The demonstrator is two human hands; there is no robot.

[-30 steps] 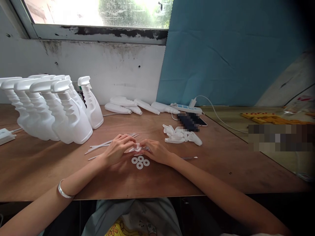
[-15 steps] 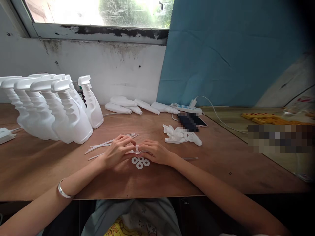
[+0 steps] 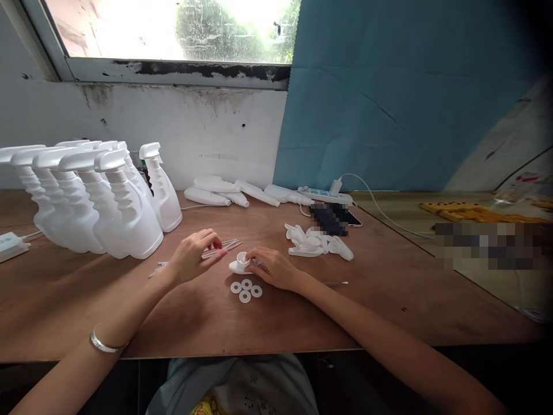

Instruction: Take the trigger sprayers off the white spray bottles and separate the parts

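My right hand [image 3: 276, 268] grips a white trigger spray head [image 3: 239, 266], which rests on the table with its round collar facing up. Part of the spray head is hidden behind my fingers. To the left, my left hand [image 3: 194, 255] hovers over a bundle of thin white dip tubes [image 3: 231, 244], thumb apart from the lightly bent fingers and nothing seen in it. Several flat white washers [image 3: 245, 296] lie just in front of the spray head.
White spray bottles [image 3: 138, 219] stand upright at the left. Empty bottles [image 3: 216, 184] lie along the wall. A pile of white spray heads [image 3: 309, 241] sits right of centre, near a phone [image 3: 345, 213] and a power strip [image 3: 328, 196]. A lone tube [image 3: 337, 283] lies at right.
My left hand has let go of the spray head and moved left to the tubes. My right hand keeps hold of it, and its collar now shows.
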